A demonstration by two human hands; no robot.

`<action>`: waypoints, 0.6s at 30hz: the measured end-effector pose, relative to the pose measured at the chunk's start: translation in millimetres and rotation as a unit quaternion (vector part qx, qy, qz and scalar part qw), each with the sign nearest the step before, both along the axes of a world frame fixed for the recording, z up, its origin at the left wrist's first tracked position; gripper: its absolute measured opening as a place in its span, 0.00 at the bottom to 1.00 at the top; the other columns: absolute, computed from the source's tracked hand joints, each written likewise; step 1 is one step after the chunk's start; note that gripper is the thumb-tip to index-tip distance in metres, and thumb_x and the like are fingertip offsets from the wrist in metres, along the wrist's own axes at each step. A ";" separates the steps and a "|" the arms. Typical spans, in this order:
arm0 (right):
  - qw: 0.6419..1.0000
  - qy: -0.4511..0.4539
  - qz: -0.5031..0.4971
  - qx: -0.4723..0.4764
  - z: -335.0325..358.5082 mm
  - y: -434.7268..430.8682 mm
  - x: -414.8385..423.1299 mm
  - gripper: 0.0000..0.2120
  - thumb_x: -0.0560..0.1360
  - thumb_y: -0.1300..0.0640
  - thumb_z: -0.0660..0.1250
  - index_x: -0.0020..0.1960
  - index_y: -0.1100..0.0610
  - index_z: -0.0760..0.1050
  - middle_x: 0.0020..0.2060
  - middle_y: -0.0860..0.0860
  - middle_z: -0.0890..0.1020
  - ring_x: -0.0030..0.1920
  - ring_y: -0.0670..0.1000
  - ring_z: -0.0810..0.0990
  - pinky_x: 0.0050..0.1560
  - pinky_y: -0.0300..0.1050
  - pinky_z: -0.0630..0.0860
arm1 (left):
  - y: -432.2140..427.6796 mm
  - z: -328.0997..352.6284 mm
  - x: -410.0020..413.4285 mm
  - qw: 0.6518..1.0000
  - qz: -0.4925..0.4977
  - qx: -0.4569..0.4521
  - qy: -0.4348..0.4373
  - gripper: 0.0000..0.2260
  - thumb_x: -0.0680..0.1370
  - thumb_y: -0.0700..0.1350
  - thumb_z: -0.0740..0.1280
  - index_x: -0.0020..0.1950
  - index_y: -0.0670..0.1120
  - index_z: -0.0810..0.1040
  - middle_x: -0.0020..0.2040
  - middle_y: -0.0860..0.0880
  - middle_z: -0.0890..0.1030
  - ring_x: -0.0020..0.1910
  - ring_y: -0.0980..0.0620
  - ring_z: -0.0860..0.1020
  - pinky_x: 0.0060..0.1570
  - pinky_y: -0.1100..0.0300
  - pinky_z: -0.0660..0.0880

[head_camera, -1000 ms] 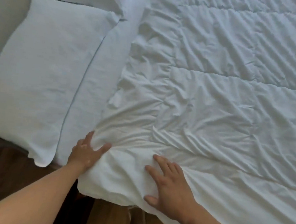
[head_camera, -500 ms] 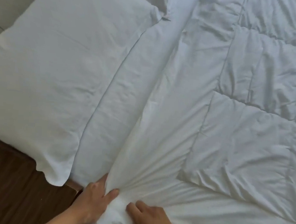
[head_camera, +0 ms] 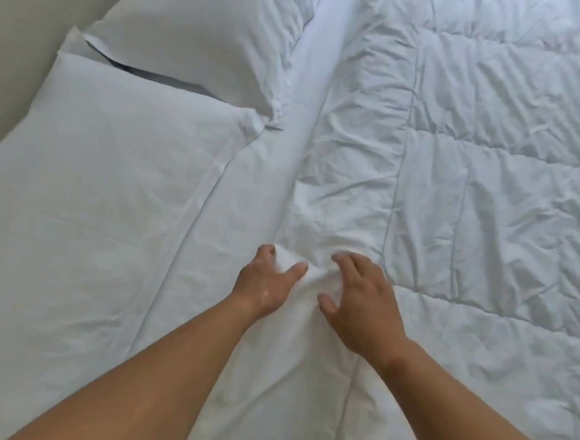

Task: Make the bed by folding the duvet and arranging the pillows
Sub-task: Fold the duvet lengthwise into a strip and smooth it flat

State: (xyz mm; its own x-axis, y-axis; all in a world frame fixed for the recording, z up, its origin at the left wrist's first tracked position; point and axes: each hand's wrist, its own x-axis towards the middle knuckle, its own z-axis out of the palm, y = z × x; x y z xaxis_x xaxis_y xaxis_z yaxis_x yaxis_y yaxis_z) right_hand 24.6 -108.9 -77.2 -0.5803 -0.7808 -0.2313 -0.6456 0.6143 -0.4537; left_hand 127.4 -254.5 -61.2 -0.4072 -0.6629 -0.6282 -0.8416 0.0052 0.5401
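Observation:
The white quilted duvet (head_camera: 473, 184) covers the right side of the bed, and its wrinkled edge runs up the middle. My left hand (head_camera: 265, 285) grips a bunch of that edge, fingers tucked into the fold and thumb out on top. My right hand (head_camera: 358, 302) sits just to its right with curled fingers, pinching the same bunched fabric between fingers and thumb. Two white pillows lie on the left. The near pillow (head_camera: 105, 189) is flat. The far pillow (head_camera: 205, 31) overlaps its top corner.
A strip of bare white sheet (head_camera: 245, 196) runs between the pillows and the duvet edge. A grey headboard or wall (head_camera: 23, 36) borders the pillows at the upper left.
Both hands have moved from the bed's near corner further onto the bed along the duvet edge. The duvet edge is bunched between them. The wooden floor is out of view.

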 end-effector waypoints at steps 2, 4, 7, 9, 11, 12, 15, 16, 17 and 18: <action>0.998 0.054 -0.016 0.012 -7.7 -19.8 -49.6 0.36 0.72 0.37 0.67 0.76 0.48 0.63 0.77 0.51 0.64 0.76 0.55 0.63 0.74 0.55 0.63 | -24.6 -10.4 -60.6 0.999 0.039 -0.003 0.022 0.37 0.74 0.66 0.67 0.76 0.47 0.62 0.67 0.46 0.75 0.64 0.43 0.75 0.61 0.54 0.73; 0.997 0.063 -0.028 0.038 -18.3 -32.3 -73.8 0.38 0.71 0.32 0.61 0.77 0.47 0.61 0.79 0.53 0.61 0.79 0.57 0.59 0.76 0.58 0.60 | -39.1 -21.6 -101.7 0.999 0.024 -0.035 0.007 0.31 0.77 0.63 0.65 0.71 0.43 0.68 0.64 0.43 0.77 0.62 0.41 0.76 0.60 0.54 0.73; 0.998 0.052 0.001 0.043 -34.2 -37.4 -70.0 0.38 0.70 0.32 0.58 0.75 0.48 0.66 0.77 0.54 0.65 0.78 0.57 0.62 0.75 0.62 0.60 | -48.6 -39.7 -110.7 0.993 -0.020 -0.119 -0.016 0.15 0.83 0.53 0.60 0.57 0.41 0.76 0.57 0.40 0.80 0.59 0.39 0.77 0.55 0.55 0.69; 0.997 0.064 0.034 0.033 -38.8 -35.2 -66.7 0.36 0.71 0.31 0.58 0.74 0.48 0.69 0.77 0.53 0.67 0.77 0.56 0.63 0.75 0.61 0.60 | -55.0 -47.9 -96.8 0.992 -0.014 -0.127 -0.021 0.12 0.82 0.51 0.61 0.52 0.43 0.76 0.50 0.42 0.80 0.56 0.39 0.77 0.50 0.56 0.68; 0.996 0.089 0.025 0.019 -38.4 -38.2 -85.8 0.36 0.71 0.30 0.58 0.74 0.47 0.69 0.76 0.52 0.67 0.77 0.55 0.63 0.75 0.61 0.59 | -66.7 -50.0 -90.8 0.992 -0.045 -0.106 -0.048 0.10 0.80 0.53 0.64 0.52 0.46 0.77 0.48 0.46 0.80 0.54 0.40 0.78 0.47 0.57 0.69; 0.995 0.104 0.004 0.013 -37.0 -41.3 -104.3 0.37 0.71 0.29 0.58 0.74 0.46 0.69 0.77 0.53 0.66 0.78 0.55 0.62 0.76 0.63 0.58 | -76.5 -48.6 -96.3 0.992 -0.064 -0.086 -0.065 0.12 0.78 0.55 0.67 0.52 0.47 0.77 0.49 0.47 0.81 0.53 0.42 0.79 0.49 0.56 0.72; 0.991 0.102 -0.070 0.050 -41.5 -48.1 -168.9 0.42 0.71 0.24 0.50 0.80 0.43 0.57 0.81 0.50 0.55 0.81 0.53 0.50 0.78 0.64 0.47 | -119.0 -34.2 -153.2 0.999 -0.002 -0.037 -0.024 0.27 0.69 0.61 0.70 0.62 0.48 0.72 0.58 0.46 0.80 0.55 0.43 0.79 0.58 0.49 0.76; 0.990 0.094 -0.074 0.071 -50.7 -49.1 -180.3 0.43 0.71 0.23 0.46 0.81 0.42 0.51 0.82 0.49 0.50 0.81 0.52 0.46 0.78 0.64 0.44 | -133.7 -33.2 -181.5 0.999 0.023 -0.033 -0.003 0.32 0.70 0.63 0.69 0.68 0.48 0.69 0.63 0.44 0.78 0.59 0.41 0.77 0.61 0.48 0.75; 0.989 0.094 -0.069 0.087 -61.6 -50.7 -184.9 0.43 0.72 0.23 0.43 0.81 0.42 0.46 0.82 0.48 0.46 0.81 0.51 0.42 0.78 0.64 0.42 | -146.0 -34.4 -211.8 0.999 0.034 -0.031 0.008 0.37 0.71 0.66 0.68 0.73 0.46 0.65 0.68 0.43 0.75 0.63 0.40 0.75 0.64 0.48 0.73; 0.989 0.098 -0.060 0.096 -73.3 -52.7 -185.2 0.42 0.73 0.24 0.42 0.82 0.43 0.43 0.82 0.48 0.44 0.81 0.51 0.39 0.78 0.65 0.41 | -150.3 -36.9 -240.7 0.999 0.018 -0.034 0.005 0.42 0.72 0.70 0.65 0.76 0.44 0.62 0.71 0.42 0.72 0.67 0.39 0.73 0.66 0.48 0.71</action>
State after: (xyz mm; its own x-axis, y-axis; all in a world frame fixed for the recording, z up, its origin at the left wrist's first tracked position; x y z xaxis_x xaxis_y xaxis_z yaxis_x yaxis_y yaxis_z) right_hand -160.6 -161.6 -150.4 -0.7147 -0.6562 -0.2422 -0.6270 0.7545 -0.1940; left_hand -113.3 -404.9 -98.1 -0.3891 -0.7178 -0.5774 -0.8363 0.0124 0.5481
